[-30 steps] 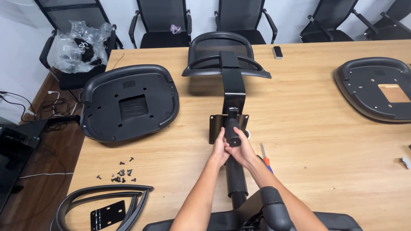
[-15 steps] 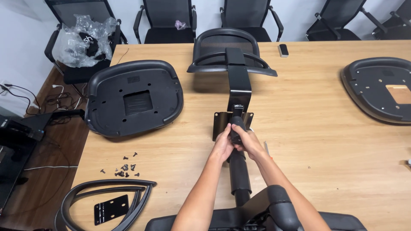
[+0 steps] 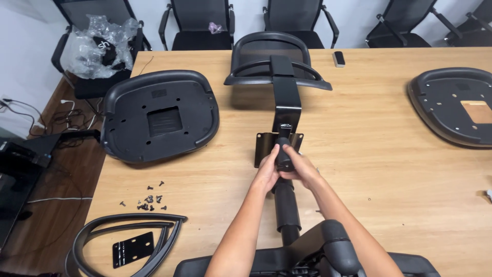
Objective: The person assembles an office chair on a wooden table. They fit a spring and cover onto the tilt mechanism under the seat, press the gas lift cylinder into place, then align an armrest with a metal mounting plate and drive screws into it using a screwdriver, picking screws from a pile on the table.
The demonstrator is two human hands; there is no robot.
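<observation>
- The left hand (image 3: 266, 174) and the right hand (image 3: 302, 170) both wrap the top of the black gas-lift cylinder (image 3: 285, 195), fingers curled tight around it from either side, thumbs meeting over its end.
- The cylinder runs from the fingers back toward the person, down to the black chair base (image 3: 328, 254) at the bottom edge of the view.
- Just beyond the fingertips sits the black metal mounting plate (image 3: 262, 146) of the chair backrest (image 3: 271, 64); the cylinder's tip touches or nearly touches it, I cannot tell which.
- Left of the fingers, well apart, an upturned black seat pan (image 3: 159, 115) lies on the wooden table (image 3: 379, 169), overhanging the table's left edge.
- Nearer the person on the left, loose black screws (image 3: 147, 201) lie scattered, and a black armrest loop (image 3: 123, 241) with a small hinge plate (image 3: 132, 249) sits by the near corner.
- Right of the fingers the tabletop is bare wood as far as a second seat pan (image 3: 453, 105) near the right edge, so there is ample room on that side.
- Compared with half a second ago, the hands keep the same double grip at the same spot on the cylinder; the view has shifted a little, with the plastic-wrapped bundle (image 3: 100, 43) on the far chair sitting further into frame.
</observation>
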